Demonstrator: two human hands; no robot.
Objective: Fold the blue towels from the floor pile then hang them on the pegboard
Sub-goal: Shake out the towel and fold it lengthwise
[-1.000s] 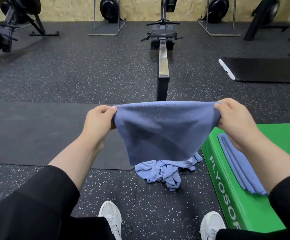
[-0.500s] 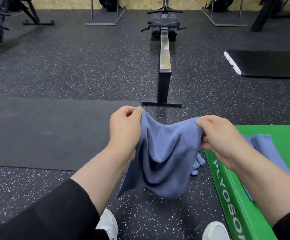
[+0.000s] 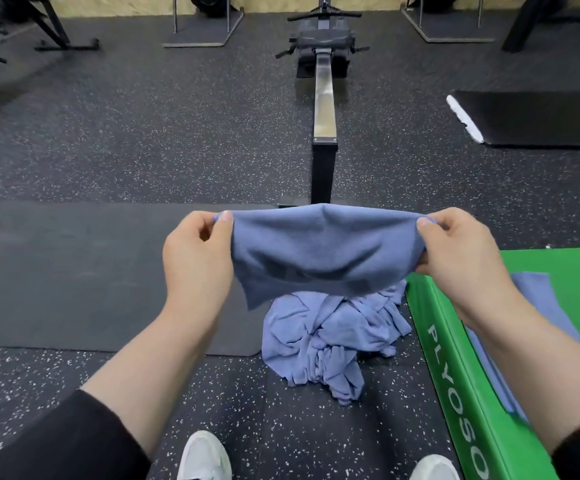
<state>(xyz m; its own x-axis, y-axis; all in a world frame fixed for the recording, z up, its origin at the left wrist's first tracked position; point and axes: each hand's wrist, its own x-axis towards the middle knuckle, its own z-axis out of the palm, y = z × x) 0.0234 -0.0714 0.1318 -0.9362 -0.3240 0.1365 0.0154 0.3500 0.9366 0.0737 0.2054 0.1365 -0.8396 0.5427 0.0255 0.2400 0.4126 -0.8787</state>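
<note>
White shoes [image 3: 204, 457] are standing on the speckled floor [image 3: 74, 368]. Beyond them, the towel pile [image 3: 326, 344] is lying beside the green box [image 3: 461, 375]. Above it, the left hand [image 3: 196, 258] and right hand [image 3: 465, 251] are each pinching a corner of the blue towel [image 3: 319, 251], their grip stretching it taut.

Left hand [image 3: 196, 258], right hand [image 3: 461, 254]: fingers pinched, arms outstretched.

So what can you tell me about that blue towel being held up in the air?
The held towel is blue-grey, soft terry-like cloth, apparently folded over, and it sags slightly in the middle. The left hand pinches its left top corner and the right hand its right. It hangs stretched between them above the crumpled floor pile, apparently not touching it.
</note>
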